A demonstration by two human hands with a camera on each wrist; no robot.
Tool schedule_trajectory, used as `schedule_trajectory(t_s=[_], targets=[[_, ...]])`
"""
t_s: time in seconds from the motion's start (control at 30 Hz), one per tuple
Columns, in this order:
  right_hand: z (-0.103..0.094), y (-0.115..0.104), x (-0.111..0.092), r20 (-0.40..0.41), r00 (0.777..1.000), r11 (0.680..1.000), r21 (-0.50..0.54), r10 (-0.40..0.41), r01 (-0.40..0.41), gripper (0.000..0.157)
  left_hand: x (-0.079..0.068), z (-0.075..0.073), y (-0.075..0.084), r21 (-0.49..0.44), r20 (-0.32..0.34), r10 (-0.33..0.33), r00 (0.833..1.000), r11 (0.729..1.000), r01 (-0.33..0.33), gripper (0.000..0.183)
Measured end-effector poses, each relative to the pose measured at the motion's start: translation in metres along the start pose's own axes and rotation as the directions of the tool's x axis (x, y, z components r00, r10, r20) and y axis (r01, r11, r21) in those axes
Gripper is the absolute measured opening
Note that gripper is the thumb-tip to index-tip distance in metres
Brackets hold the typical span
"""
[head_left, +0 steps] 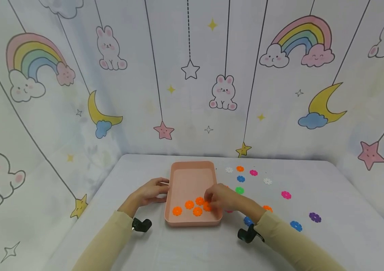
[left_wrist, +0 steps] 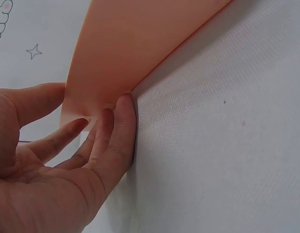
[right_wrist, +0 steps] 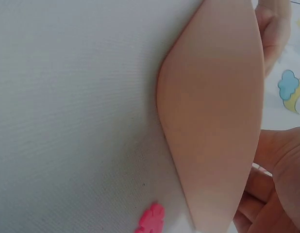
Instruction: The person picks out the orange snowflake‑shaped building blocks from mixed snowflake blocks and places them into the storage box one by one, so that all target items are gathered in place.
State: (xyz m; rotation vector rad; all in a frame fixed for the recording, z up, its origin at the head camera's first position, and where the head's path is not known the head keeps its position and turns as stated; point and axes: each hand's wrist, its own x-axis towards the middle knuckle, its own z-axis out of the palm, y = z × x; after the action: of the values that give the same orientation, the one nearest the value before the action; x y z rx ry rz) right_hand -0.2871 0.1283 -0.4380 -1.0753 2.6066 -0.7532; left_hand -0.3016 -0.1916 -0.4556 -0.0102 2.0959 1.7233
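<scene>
A shallow pink tray (head_left: 192, 180) lies on the white table. Several orange flower-shaped pieces (head_left: 189, 204) lie flat in its near end. My left hand (head_left: 152, 191) is at the tray's left side, fingertips against the outer wall (left_wrist: 121, 48) and thumb at the rim, fingers fairly straight. My right hand (head_left: 224, 196) reaches over the right rim, fingers bent down into the tray. Right at those fingertips is an orange flower piece (head_left: 207, 206); I cannot tell if they pinch it. In the right wrist view, the tray wall hides the fingertips of the right hand (right_wrist: 281, 179).
Right of the tray, flower pieces in several colours are scattered, among them green (head_left: 239, 190), white (head_left: 267, 181), purple (head_left: 315, 217) and blue (head_left: 296, 226). A pink piece (right_wrist: 151, 219) lies close beside the tray. Behind the table hangs a patterned cloth (head_left: 192, 105).
</scene>
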Motion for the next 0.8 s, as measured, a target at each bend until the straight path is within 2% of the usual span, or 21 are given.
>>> schedule_trajectory(t_s=[0.17,0.3,0.43,0.53,0.8], targets=[[-0.007,0.001,-0.006,-0.032,0.998,0.999,-0.008,0.049,-0.049,0.022,0.0,0.0,-0.001,-0.009,0.008,0.0,1.0,1.0,0.0,0.051],[-0.025,0.002,-0.022,-0.068,0.995,0.997,0.036,0.072,-0.069,0.026,0.0,0.0,0.0,-0.007,0.013,-0.007,1.0,1.0,0.007,0.052],[-0.047,0.01,-0.046,-0.106,0.992,0.997,0.053,0.068,-0.062,0.028,-0.001,0.0,0.002,-0.003,0.005,-0.01,1.0,1.0,0.01,0.051],[-0.06,0.021,-0.065,-0.128,0.989,0.997,0.027,0.07,-0.067,0.027,-0.001,0.002,0.003,-0.002,-0.002,-0.006,1.0,1.0,0.006,0.05],[-0.075,0.048,-0.116,-0.147,0.984,0.995,0.004,0.104,-0.104,0.029,-0.001,0.002,0.003,0.008,0.011,-0.011,1.0,1.0,0.011,0.051]])
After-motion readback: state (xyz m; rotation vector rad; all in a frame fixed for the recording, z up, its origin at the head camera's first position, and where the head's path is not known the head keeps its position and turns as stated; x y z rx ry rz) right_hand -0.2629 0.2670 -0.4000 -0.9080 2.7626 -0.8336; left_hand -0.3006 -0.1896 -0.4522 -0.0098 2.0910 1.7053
